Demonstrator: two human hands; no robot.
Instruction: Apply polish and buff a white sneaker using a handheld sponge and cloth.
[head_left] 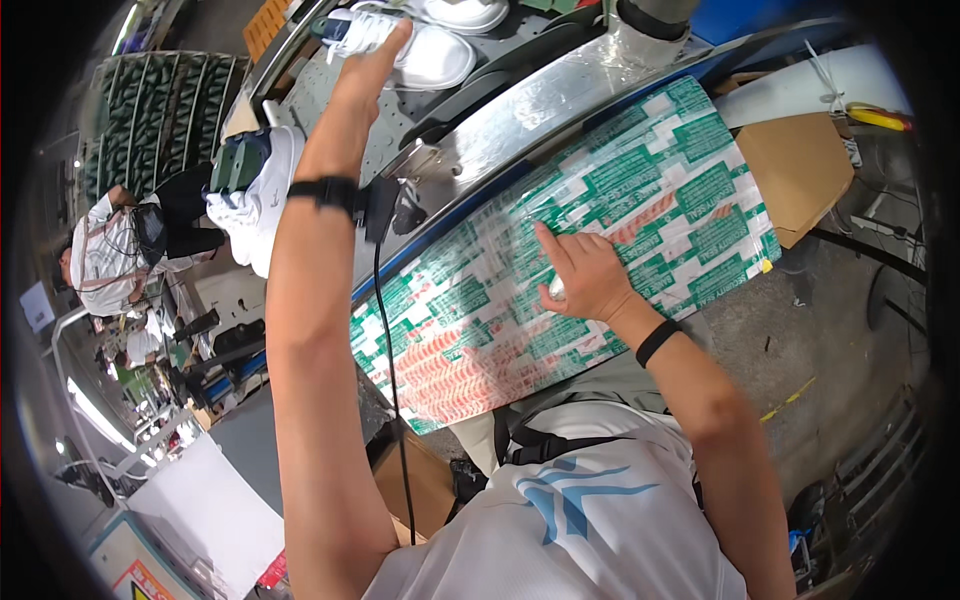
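Note:
My left hand (377, 68) reaches far forward to a white lace-up sneaker (437, 58) on the grey conveyor. One finger lies stretched against the shoe's side and laces; the other fingers are hidden, so I cannot tell whether they grip it. My right hand (590, 275) is over a table surface (690, 205) covered in green, white and red printed tape. Its index finger points forward and the thumb sits apart. A small white thing (557, 289) shows by the thumb, under the curled fingers; its kind is too small to make out.
Another white sneaker (462, 12) lies farther along the conveyor (400, 110). White shoes with green parts (262, 190) stand left of my forearm. A metal rail (530, 95) separates conveyor and table. Brown cardboard (795, 175) and a yellow-handled tool (880, 117) are right. A co-worker (115, 250) is far left.

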